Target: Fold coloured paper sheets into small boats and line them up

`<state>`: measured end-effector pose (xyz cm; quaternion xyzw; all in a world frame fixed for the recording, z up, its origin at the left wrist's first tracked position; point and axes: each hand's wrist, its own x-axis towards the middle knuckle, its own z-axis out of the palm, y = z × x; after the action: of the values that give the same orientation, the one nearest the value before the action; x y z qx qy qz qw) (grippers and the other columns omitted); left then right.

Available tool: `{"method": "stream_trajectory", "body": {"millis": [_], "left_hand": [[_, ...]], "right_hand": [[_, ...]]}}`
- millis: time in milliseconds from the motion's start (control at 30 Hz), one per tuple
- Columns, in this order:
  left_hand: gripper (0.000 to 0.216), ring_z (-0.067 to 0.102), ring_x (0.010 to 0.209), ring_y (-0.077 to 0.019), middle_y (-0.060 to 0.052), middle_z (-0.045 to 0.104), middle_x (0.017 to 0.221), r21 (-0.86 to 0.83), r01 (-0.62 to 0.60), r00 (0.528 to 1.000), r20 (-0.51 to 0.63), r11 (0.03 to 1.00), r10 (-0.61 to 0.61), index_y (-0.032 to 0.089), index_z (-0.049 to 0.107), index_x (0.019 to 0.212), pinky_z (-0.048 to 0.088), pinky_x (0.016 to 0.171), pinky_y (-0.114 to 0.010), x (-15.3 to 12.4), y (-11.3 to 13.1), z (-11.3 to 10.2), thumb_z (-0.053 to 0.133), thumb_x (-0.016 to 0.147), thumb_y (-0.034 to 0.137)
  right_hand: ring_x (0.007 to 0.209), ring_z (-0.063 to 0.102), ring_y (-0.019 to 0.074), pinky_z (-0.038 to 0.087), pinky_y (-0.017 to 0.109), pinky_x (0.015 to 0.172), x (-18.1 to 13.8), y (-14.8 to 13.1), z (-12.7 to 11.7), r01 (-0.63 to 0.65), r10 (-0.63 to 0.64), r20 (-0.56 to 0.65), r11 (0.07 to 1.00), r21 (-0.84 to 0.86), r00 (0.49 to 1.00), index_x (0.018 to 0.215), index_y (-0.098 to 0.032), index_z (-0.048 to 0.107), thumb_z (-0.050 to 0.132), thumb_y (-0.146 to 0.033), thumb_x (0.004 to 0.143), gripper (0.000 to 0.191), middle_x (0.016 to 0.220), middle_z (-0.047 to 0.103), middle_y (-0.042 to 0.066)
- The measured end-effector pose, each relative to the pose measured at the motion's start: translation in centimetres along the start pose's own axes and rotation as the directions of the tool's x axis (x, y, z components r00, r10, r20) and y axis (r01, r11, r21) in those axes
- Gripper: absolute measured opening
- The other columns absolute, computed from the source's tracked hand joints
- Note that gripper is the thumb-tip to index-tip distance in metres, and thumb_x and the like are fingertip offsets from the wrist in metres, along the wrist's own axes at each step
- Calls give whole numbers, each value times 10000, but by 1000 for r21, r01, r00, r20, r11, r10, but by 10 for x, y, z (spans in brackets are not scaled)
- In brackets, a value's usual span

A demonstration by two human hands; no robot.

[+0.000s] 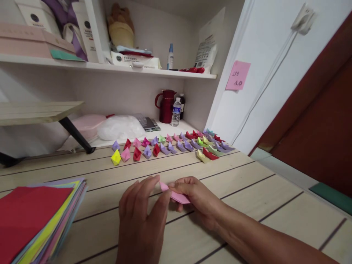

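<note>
Pinched in my right hand (pixel 192 190) is a small piece of folded pink paper (pixel 180 197), held low above the table. The thumb lies on top of the paper and the other fingers are partly hidden behind it. My left hand (pixel 143 212) is just to the left, thumb and forefinger apart around the paper's pointed left end. Whether its thumb tip touches the paper I cannot tell. Beyond both hands, several small folded paper boats stand in rows, among them a yellow boat (pixel 116 157) and a red boat (pixel 210 154).
A stack of coloured paper sheets (pixel 33 216) lies at the left on the slatted wooden table (pixel 253 190). A small raised stand (pixel 41 112) is behind it. At the back are a red jug (pixel 166 106), a water bottle (pixel 176 113) and a shelf (pixel 154 72).
</note>
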<state>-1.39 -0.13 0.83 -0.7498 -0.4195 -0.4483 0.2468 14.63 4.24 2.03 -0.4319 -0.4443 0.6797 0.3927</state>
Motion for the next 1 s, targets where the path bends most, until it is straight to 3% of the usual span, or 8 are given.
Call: {"method": "stream_trajectory", "body": {"millis": [200,300,400,467,533,667,800,1000], "left_hand": [[215,581,1086,-221,-76,681,1120,-25,-112,990,81,993,114,206,702,1014,286,1081,-440,-5,-4,1,643,833,105],[158,633,918,-182,-2,725,944,-196,187,981,81,963,-174,268,738,905,340,1005,-389,-7,-6,6,654,822,163],[45,627,831,-186,-2,707,831,-482,751,632,325,451,-704,252,747,693,429,832,-318,-10,-10,12,774,684,286],[165,624,816,-188,-18,705,835,-521,851,351,479,61,-805,219,736,659,452,771,-292,-13,-14,17,816,606,353],[259,636,782,-183,-27,719,827,-537,839,246,508,-81,-825,204,741,728,470,756,-295,-17,-15,23,811,598,416],[366,655,685,-183,-18,710,664,-570,776,169,600,-270,-782,191,732,760,505,739,-330,-22,-7,30,841,549,469],[359,634,600,-133,18,651,551,-552,652,135,759,-520,-636,175,710,678,518,688,-273,-18,7,26,920,462,370],[503,663,657,-118,-29,715,769,-523,672,137,784,-524,-605,165,700,866,517,608,-211,-12,8,25,934,457,340]], "right_hand": [[396,461,88,386,221,410,-4,2,6,10,-11,31,999,32,999,517,-128,620,740,-426,662,352,470,548,-6],[397,483,97,402,242,462,-2,-1,3,50,-49,25,999,-5,998,554,-119,642,659,-569,752,493,483,575,19],[543,571,136,445,269,572,1,-3,-3,142,-143,-34,989,-38,989,697,-126,679,520,-649,854,568,642,657,59],[805,630,181,474,299,714,2,-3,-6,209,-211,-59,977,-51,976,894,-168,685,519,-633,879,494,924,700,74],[1048,592,212,454,337,875,1,-1,-5,246,-245,15,967,-71,969,1076,-222,641,612,-584,851,427,1177,645,67],[1047,603,212,439,357,938,-2,7,4,241,-242,247,970,36,938,1178,-228,572,823,-442,701,580,1129,653,68],[737,643,183,477,328,760,-2,10,9,185,-188,229,982,32,955,819,-154,647,808,-462,698,368,742,687,33],[588,536,133,406,269,617,3,2,-3,200,-181,111,959,-199,977,632,-149,620,788,-480,681,374,618,616,0]]}}
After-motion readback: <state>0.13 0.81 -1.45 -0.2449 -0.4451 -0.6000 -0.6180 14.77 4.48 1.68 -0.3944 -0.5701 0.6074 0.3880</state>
